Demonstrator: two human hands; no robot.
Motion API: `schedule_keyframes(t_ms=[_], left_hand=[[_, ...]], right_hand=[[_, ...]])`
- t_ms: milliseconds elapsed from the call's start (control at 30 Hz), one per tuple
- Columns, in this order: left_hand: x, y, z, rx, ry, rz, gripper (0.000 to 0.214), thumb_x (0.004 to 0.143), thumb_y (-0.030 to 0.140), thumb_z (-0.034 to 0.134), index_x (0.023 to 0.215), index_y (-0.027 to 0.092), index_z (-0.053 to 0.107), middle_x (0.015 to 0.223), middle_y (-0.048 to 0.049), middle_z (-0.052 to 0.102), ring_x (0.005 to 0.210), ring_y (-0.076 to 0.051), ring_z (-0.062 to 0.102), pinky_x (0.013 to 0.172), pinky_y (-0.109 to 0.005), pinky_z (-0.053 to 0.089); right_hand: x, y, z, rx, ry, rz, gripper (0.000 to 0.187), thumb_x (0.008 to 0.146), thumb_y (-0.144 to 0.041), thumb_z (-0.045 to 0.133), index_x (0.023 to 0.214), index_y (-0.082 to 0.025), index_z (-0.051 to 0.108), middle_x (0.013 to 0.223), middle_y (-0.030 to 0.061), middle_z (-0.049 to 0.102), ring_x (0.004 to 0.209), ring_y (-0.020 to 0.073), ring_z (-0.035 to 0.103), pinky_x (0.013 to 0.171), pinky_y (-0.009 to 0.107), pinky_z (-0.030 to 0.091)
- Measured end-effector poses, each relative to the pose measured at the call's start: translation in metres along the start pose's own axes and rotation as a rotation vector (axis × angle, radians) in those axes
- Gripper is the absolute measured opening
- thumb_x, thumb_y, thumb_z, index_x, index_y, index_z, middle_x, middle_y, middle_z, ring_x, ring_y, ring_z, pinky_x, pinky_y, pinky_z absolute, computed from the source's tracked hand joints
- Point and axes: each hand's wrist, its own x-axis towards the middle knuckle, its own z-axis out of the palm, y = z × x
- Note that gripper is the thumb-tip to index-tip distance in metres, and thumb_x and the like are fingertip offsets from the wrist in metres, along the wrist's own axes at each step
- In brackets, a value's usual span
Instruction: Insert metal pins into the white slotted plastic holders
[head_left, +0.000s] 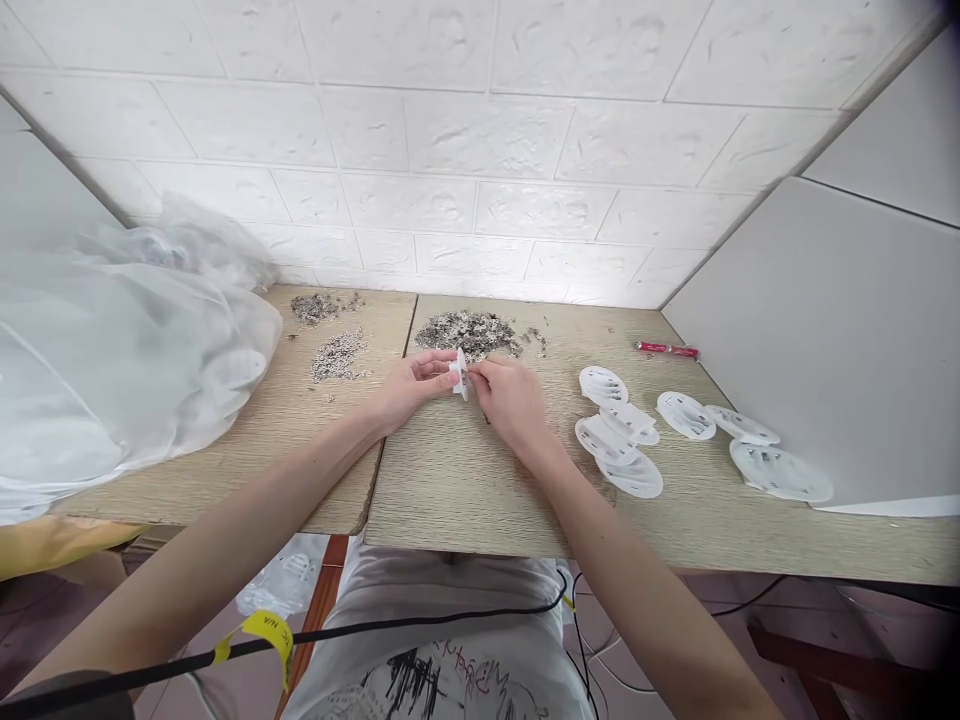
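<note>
My left hand (412,392) grips a white round plastic piece (460,374) by its edge, turned so that it shows nearly side-on. Against its right face my right hand (511,402) has thumb and fingers pinched together; whatever they hold is too small to make out. Just behind both hands lies a heap of small metal parts (465,330). Several white plastic discs with small metal bits on them rest right of my right hand, among them an overlapping group (630,474) and another set (780,470) farther right.
A big translucent plastic bag (127,370) covers the table's left side. Two smaller piles, one of dark metal bits (315,308) and one of tiny light parts (339,357), lie beside it. A red stick-like item (666,349) is at back right. A black cable (420,622) crosses my lap.
</note>
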Motion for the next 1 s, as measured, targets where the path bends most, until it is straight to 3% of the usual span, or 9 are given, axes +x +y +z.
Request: schedule_keyframes(t_ms=[167,300,533,700,1000], left_hand=[[0.0004,0.0029,-0.0008,-0.091,-0.002,-0.01,0.045,0.069,0.031,0.081,0.108,0.016,0.066,0.096,-0.0073,0.069,0.093,-0.019,0.064,0.097,-0.041,0.045],[0.0031,0.006,-0.0017,-0.276,-0.041,0.024,0.037,0.071,0.029,0.08,0.104,0.016,0.068,0.097,-0.0075,0.071,0.097,-0.021,0.065,0.099,-0.042,0.045],[0.0051,0.0043,-0.0039,-0.355,-0.069,0.042,0.034,0.074,0.028,0.078,0.105,0.016,0.069,0.107,-0.0091,0.07,0.104,-0.021,0.064,0.102,-0.039,0.044],[0.0031,0.0056,-0.0043,-0.312,-0.042,0.027,0.035,0.073,0.026,0.078,0.106,0.017,0.068,0.104,-0.0087,0.071,0.104,-0.021,0.065,0.103,-0.042,0.044],[0.0037,0.002,-0.0035,-0.212,-0.019,0.024,0.039,0.071,0.026,0.08,0.106,0.018,0.068,0.095,-0.006,0.07,0.092,-0.017,0.066,0.098,-0.042,0.046]], right_hand=[[-0.0002,-0.0001,0.0009,0.058,0.049,-0.015,0.023,0.092,-0.02,0.049,0.09,-0.019,0.073,0.088,0.0055,0.071,0.074,0.0171,0.059,0.062,0.028,0.033],[0.0028,0.0012,0.0,0.271,0.131,0.0,0.022,0.091,-0.025,0.051,0.088,-0.018,0.071,0.088,0.005,0.071,0.074,0.0162,0.06,0.066,0.028,0.039],[0.0081,0.0075,-0.0011,0.702,0.051,0.182,0.024,0.087,-0.033,0.053,0.096,-0.015,0.067,0.084,0.0048,0.071,0.067,0.0144,0.06,0.061,0.027,0.043],[0.0061,0.0086,-0.0049,0.473,0.064,0.102,0.02,0.087,-0.025,0.051,0.085,-0.018,0.07,0.083,0.0041,0.072,0.069,0.0159,0.06,0.063,0.028,0.042],[0.0016,0.0064,-0.0018,0.246,0.045,0.012,0.015,0.086,-0.019,0.059,0.09,-0.019,0.074,0.089,0.0047,0.072,0.076,0.0173,0.062,0.067,0.028,0.041]])
